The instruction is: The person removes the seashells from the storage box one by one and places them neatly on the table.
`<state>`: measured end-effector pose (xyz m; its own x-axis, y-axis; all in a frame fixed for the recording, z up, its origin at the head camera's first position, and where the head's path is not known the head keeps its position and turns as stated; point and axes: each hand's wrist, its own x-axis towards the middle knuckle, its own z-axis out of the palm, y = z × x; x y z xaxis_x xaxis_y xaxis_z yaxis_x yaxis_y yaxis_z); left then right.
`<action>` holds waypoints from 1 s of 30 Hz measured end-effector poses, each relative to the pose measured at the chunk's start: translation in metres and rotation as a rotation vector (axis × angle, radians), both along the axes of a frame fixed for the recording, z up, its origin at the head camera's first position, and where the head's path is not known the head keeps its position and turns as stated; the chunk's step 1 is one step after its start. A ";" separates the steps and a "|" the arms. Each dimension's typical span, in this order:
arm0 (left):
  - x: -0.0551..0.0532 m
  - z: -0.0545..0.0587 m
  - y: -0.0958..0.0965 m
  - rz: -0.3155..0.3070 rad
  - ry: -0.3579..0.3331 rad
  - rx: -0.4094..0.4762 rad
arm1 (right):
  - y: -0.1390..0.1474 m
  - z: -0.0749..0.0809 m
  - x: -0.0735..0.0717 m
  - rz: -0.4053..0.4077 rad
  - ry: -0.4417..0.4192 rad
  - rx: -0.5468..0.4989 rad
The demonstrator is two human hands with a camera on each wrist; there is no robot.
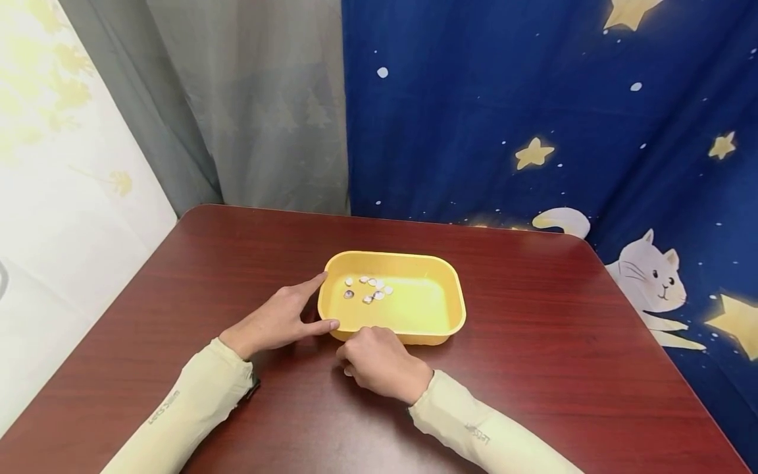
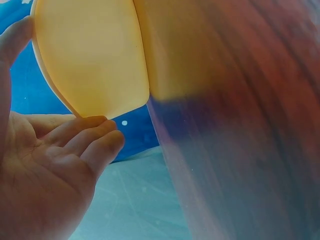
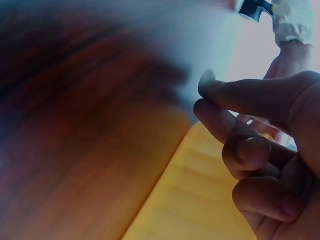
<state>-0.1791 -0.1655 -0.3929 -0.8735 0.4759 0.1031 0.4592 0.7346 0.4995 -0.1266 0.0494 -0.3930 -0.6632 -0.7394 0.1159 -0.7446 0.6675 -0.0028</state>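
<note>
A shallow yellow plastic tray [image 1: 423, 334] stands on the table. Several small round whitish pieces with darker, purplish marks, such as this piece [image 1: 349, 294], lie in its left half. My left hand [image 1: 278, 322] rests against the tray's left end, index finger at the far-left rim and thumb over the near-left one. In the left wrist view its other fingers lie loosely beside the tray. Just in front of the tray's near side, my right hand [image 1: 381, 362] pinches a small thin disc [image 3: 205, 82] between thumb and index finger. Its remaining fingers are curled; the disc's kind is unclear.
The dark red-brown wooden table [image 1: 533, 316] extends around the tray. Behind it hang a grey curtain [image 1: 266, 99] and a blue curtain [image 1: 444, 131] with stars and a cat. A pale patterned cloth [image 1: 77, 230] hangs at the left.
</note>
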 end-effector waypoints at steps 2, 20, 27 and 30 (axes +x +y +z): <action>0.000 0.001 0.000 -0.002 0.000 -0.001 | -0.001 -0.001 0.000 -0.010 0.009 0.005; 0.001 0.001 0.000 -0.006 0.008 0.011 | 0.009 0.015 0.003 0.020 -0.004 -0.092; 0.001 -0.001 0.000 0.002 0.024 -0.009 | 0.034 0.036 -0.009 0.081 0.007 -0.354; 0.001 -0.002 0.001 0.002 0.023 -0.013 | 0.043 0.038 -0.021 -0.004 -0.001 -0.377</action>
